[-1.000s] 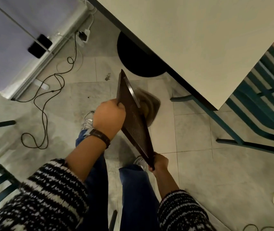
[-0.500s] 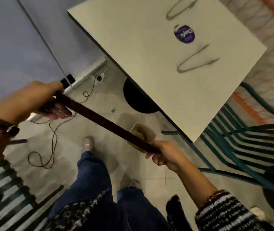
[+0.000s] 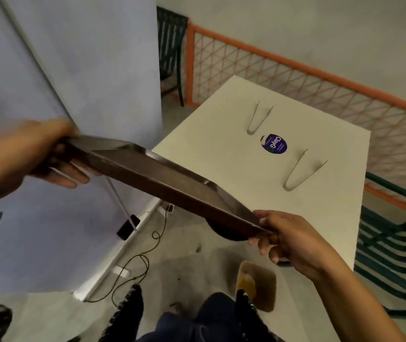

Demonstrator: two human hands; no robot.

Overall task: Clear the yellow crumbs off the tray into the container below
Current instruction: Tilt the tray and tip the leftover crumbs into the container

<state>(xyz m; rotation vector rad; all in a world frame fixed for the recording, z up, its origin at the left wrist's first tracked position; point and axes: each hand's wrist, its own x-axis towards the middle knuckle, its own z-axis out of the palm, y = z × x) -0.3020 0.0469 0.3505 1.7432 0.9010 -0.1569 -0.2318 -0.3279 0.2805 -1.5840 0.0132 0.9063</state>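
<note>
Now both hands (image 3: pixel 293 240) grip tray (image 3: pixel 162 178) above container (image 3: pixel 261 285).

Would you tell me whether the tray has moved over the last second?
Yes. The tray stood on edge right over the floor container; now it lies flatter and has lifted away, up toward the table.

The tray (image 3: pixel 167 181) — upright before — now slants gently, lifted higher.
</note>
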